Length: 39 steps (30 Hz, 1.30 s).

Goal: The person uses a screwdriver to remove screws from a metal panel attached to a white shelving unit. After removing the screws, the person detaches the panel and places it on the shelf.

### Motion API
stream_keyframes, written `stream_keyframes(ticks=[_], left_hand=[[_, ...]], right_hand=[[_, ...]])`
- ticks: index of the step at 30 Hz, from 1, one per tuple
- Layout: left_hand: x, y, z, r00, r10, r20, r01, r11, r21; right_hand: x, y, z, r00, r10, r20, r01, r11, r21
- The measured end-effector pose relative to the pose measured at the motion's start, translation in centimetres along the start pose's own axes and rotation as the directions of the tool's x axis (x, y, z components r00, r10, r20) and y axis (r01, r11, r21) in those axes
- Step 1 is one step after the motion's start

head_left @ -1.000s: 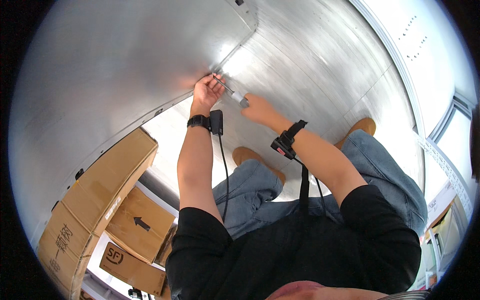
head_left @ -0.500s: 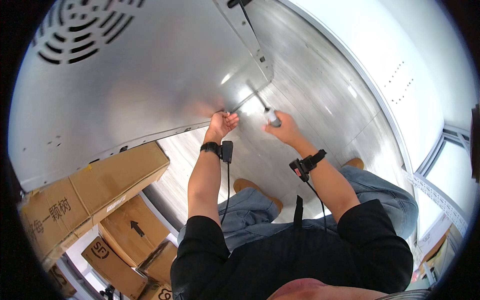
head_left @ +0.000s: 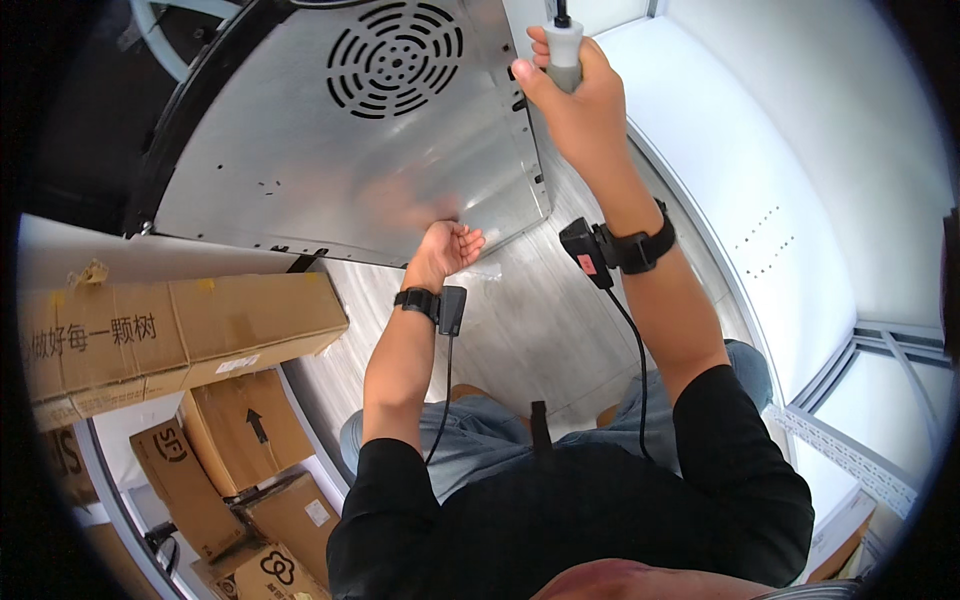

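Note:
A large grey metal panel point(head_left: 310, 190) with a ring of vent slots point(head_left: 396, 60) stands in front of me; it looks like the side of a cabinet or machine. At its lower edge my left hand point(head_left: 448, 250) rests against the metal, palm turned to the right and fingers loosely apart. Its thumb side is partly hidden. Beyond the panel's right edge, my raised right hand point(head_left: 590, 95) is wrapped round a screwdriver point(head_left: 565, 48). The screwdriver has a grey and white handle, and its dark shank points away from me, running out of the picture.
A long cardboard box point(head_left: 240, 320) lies to the left, above more stacked cartons point(head_left: 245, 425). White wall panels point(head_left: 770, 190) curve along the right, with a grey metal frame point(head_left: 860, 460) below. Grey wood-look flooring point(head_left: 520, 330) spreads beneath me. Cabled black bands circle both wrists.
My right hand has lifted the screwdriver from low beside the panel's bottom corner to its upper right edge. My left hand stays at the lower edge. The view has tilted up, showing more of the panel.

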<state>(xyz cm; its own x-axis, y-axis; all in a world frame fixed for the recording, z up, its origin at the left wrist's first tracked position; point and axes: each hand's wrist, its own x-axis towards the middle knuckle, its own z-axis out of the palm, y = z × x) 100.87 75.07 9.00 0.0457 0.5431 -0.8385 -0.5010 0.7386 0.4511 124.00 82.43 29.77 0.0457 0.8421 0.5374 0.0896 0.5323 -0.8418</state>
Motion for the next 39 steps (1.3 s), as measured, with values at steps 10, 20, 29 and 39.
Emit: stream_keyframes(ticks=[10,20,29,39], left_hand=[[-5.0,2.7,3.4,0.994,0.011,0.110,0.000,0.995,-0.096],[-5.7,1.1,3.3,0.994,0.025,0.111,-0.012,0.993,-0.120],[-4.0,-1.4,3.2,0.999,-0.006,0.049,0.009,0.998,-0.065],[-2.5,-4.2,7.6,0.995,0.005,0.103,-0.037,0.950,0.310]], right_hand=[[3.3,-6.2,0.9,0.998,-0.033,0.055,0.034,0.999,-0.019],[3.5,-7.5,1.9,0.963,0.268,0.022,-0.267,0.945,0.189],[1.9,-2.0,2.6,0.959,0.283,0.018,-0.264,0.869,0.419],[2.1,-1.4,-3.7,0.951,0.272,-0.144,-0.168,0.852,0.496]])
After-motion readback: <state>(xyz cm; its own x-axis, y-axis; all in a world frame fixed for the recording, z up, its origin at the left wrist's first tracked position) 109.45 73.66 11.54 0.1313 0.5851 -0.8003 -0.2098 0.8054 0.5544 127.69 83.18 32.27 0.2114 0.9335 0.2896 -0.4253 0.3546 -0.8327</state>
